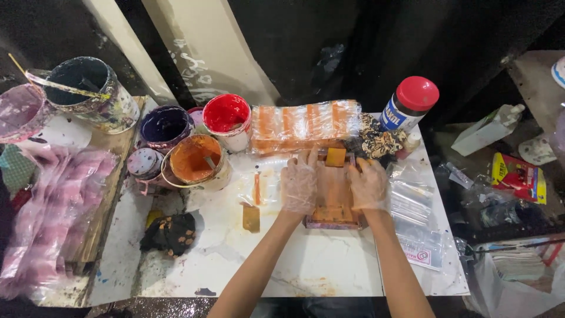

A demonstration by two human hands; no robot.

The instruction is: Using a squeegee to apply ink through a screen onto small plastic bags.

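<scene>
Two gloved hands work over a paint-stained white tabletop (329, 265): the left hand (299, 184) and the right hand (369, 185), each in a thin clear plastic glove, lie with fingers spread flat and gripping nothing, pressing on either side of one small orange-smeared printing frame (333, 203) that sits on the table just in front of the person. One small yellow-orange block (336, 156) stands at the frame's far edge, between the fingertips. Beyond it lies one plastic-wrapped bundle with orange stripes (306, 125), and to its right one jar with a red lid (410, 103) stands upright beside one crumpled spotted cloth (381, 141). Five open paint tubs cluster at left — one holds red paint (227, 113), one orange paint (195, 159) with a tool's handle standing in it, one dark purple paint (166, 125), one larger tub (88, 82) is dark inside with a stick laid across its rim, and one pinkish tub (20, 112) sits at the frame's edge. One lidded small tub (143, 162) rests against the orange one. One dark cloth with orange spots (171, 233) lies near the left forearm, and clear plastic bags (415, 218) are stacked to the right of the frame — their count cannot be told.
</scene>
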